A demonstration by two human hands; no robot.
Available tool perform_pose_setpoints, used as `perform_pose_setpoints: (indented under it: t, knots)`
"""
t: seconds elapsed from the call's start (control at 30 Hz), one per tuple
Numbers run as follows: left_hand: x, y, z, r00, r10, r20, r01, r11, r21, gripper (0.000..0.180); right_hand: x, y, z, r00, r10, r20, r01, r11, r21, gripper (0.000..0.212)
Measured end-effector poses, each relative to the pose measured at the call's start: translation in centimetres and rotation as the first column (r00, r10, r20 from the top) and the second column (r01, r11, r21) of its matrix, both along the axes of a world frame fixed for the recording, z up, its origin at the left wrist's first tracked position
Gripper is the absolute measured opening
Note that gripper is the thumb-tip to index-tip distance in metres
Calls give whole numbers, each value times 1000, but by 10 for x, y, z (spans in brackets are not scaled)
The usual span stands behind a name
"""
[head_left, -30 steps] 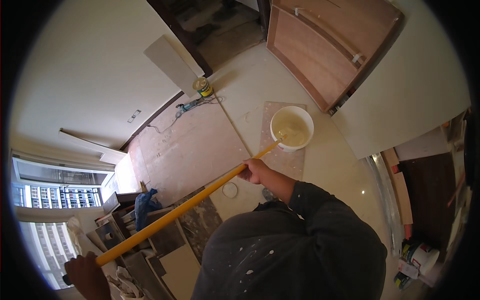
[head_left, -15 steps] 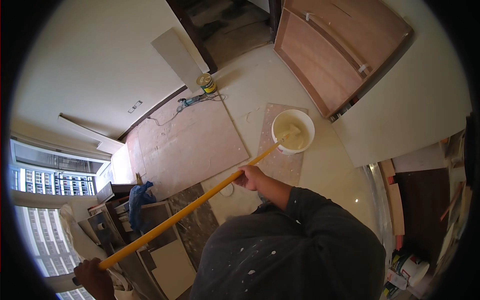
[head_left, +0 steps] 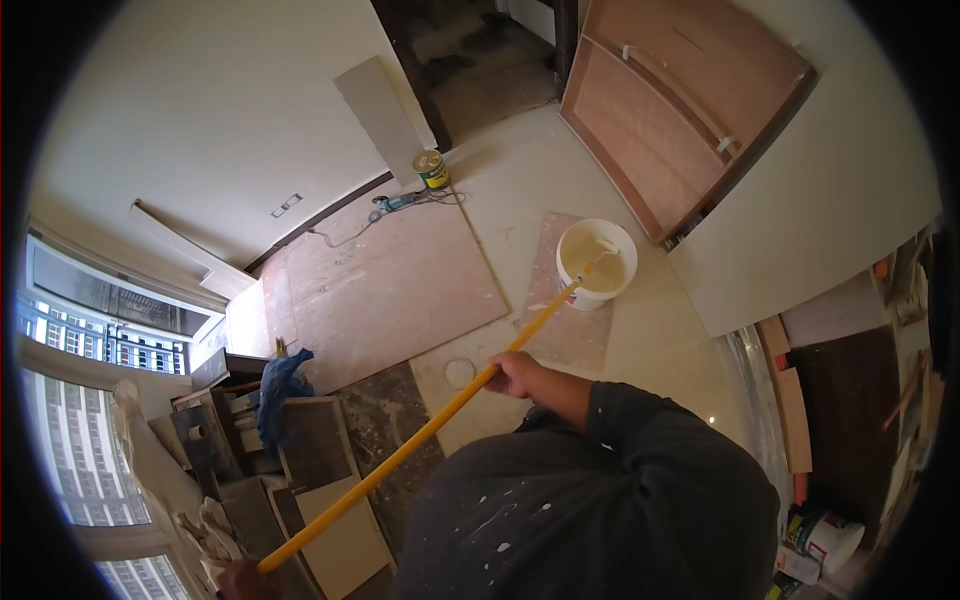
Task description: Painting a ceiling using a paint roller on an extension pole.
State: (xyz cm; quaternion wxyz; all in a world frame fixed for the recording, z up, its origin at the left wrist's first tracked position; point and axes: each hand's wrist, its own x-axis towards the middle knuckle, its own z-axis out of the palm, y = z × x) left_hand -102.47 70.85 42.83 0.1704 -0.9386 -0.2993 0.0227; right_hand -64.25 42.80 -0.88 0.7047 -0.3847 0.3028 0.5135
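Observation:
A paint roller on a long yellow pole [head_left: 420,437] runs diagonally from the lower left up to a white bucket [head_left: 567,246]. Its head end is inside the bucket, over or in pale cream paint [head_left: 602,285]; the roller sleeve is hard to make out. My right hand [head_left: 512,374] is wrapped round the pole around its middle. At the pole's near end, my left hand [head_left: 248,580] is closed on it, dark and partly cut off by the frame's lower rim.
The bucket stands on a paint-spotted board [head_left: 575,340]. Beyond lie a larger board [head_left: 390,290], a corded power tool [head_left: 395,203] and a paint can [head_left: 431,170]. A wooden panel frame [head_left: 640,130] leans far right. Stacked boards and a blue bag [head_left: 283,385] fill the left.
My left hand and the pole's near end have moved down and to the right, so the pole slants more steeply. My view has shifted slightly, and the roller's head end has changed position inside the bucket.

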Motion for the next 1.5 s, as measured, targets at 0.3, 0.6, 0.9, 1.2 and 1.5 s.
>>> perform_pose_setpoints:
  t: [0.3,0.6,0.9,1.2,1.5]
  knots:
    - [-125,14,-80,975,-73,209,70,997,19,14,-88,29,-28,973,-207,102,225,950,-218,16]
    - [-139,24,-137,981,8,196,-3,1000,-22,16,-94,44,-58,959,-201,198,267,878,-399,12]
    - [-130,29,-143,971,-47,235,51,999,-10,16,-85,37,-61,977,-178,121,209,913,-349,20]
    - [-122,30,-143,978,33,206,-44,998,46,10,-81,43,-56,997,-30,78,51,956,-289,19]
    - [-124,44,-144,959,53,279,-85,991,107,11,-82,48,-30,999,21,35,-13,974,-227,18]
